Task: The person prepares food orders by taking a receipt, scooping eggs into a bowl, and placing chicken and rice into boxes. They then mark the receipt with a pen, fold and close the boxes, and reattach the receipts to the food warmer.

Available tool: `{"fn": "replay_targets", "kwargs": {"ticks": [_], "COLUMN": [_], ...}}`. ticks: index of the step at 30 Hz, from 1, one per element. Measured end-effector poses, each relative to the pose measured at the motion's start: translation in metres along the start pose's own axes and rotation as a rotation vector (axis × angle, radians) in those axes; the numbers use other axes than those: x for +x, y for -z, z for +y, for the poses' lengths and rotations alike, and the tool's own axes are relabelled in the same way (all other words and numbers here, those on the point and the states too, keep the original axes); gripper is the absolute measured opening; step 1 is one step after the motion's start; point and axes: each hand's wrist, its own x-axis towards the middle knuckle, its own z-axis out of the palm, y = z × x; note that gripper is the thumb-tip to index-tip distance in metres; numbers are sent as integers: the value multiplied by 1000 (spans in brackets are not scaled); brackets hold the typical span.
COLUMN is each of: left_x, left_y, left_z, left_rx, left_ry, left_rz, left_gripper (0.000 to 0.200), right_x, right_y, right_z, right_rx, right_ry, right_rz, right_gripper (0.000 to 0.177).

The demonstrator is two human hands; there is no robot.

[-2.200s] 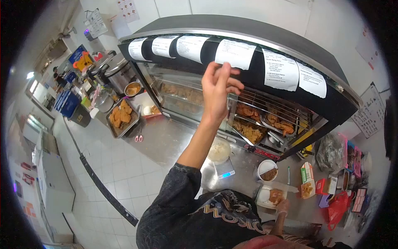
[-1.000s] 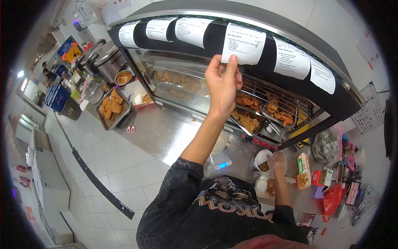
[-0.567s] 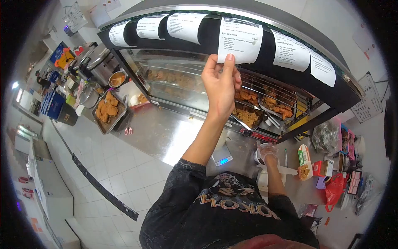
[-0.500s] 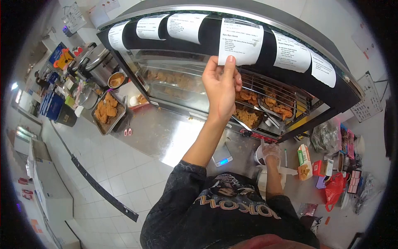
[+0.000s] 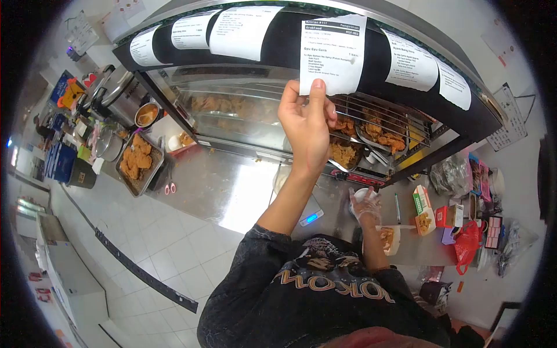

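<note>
My left hand [image 5: 306, 124] is raised in front of the display warmer, pinching the lower edge of a printed order slip [image 5: 333, 61] between thumb and fingers. The slip's top is still against the black band of the warmer. Low on the right, my right hand [image 5: 366, 206] wears a clear plastic glove. Its fingers are on the rim of a round white bowl [image 5: 355, 200] standing on the steel counter. Beside that forearm lies an open box [image 5: 390, 239] with food in it. A digital scale [image 5: 312, 217] with a lit blue display stands left of the bowl.
Other slips [image 5: 413, 61] hang along the warmer [image 5: 232, 136], which holds trays of fried chicken [image 5: 377, 134]. A chicken tray [image 5: 138, 165] and red-handled scissors [image 5: 170, 188] lie left. A pen [image 5: 397, 207], a food carton [image 5: 425, 211] and a red bag [image 5: 467, 246] are on the right.
The view has shifted slightly. My left hand keeps its pinch on the slip, which hangs straighter and shows more print. My right hand and the bowl have shifted left, uncovering the open food box.
</note>
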Motion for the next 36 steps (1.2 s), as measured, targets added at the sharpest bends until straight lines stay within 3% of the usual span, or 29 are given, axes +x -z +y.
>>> {"fn": "replay_targets", "kwargs": {"ticks": [6, 9, 11, 13, 14, 16, 20, 21, 22, 23, 24, 25, 29, 32, 34, 36], "left_x": [-3, -4, -5, -7, -8, -9, -17, -22, -31, -40, -50, -62, -123, -158, -175, -188], "left_y": [2, 3, 6, 10, 11, 11, 18, 26, 22, 29, 35, 53, 74, 83, 67, 60], "left_z": [1, 2, 0, -2, -3, -6, -13, -18, -20, -28, -35, -48, -95, -116, -132, -158], "left_rx": [-9, 4, 23, 41, 43, 43, 84, 93, 141, 137, 132, 112, 145, 33, 29, 117], "left_ry": [7, 29, 39, 51, 59, 76, 99, 49, 27, 78, 129, 147, 304, 663, 828, 948], "left_rz": [-7, 3, 5, -2, 5, 8, 71, -14, 36, 71, 107, -15, -101, -213, -190, -173], "left_gripper": [21, 21, 21, 21, 20, 20, 15, 17, 17, 24, 32, 40, 16, 20, 20, 15], "right_x": [-6, 2, -1, 8, 23, 61, 41, 26, 2, -21, 8, 32, 58, 86, 92, 86], "right_y": [8, 22, 59, 68, 58, 28, 48, 68, 106, 145, 100, 54, 40, 17, 33, 109], "right_z": [-7, 11, 17, 27, 40, 75, 78, 68, 53, 37, 55, 71, 72, 112, 133, 144], "right_rx": [-158, -151, -78, -290, -535, -624, -370, -363, -311, -264, -322, -383, -415, -466, -385, -194], "right_ry": [78, 108, -38, 69, 251, 452, 441, 399, 338, 266, 306, 359, 227, 317, 345, 309], "right_rz": [-62, -135, -264, -396, -461, -420, -13, -7, -152, -290, -278, -270, -360, -285, -289, -381], "right_gripper": [91, 93, 87, 80, 76, 67, 56, 57, 58, 60, 59, 57, 48, 37, 32, 29]}}
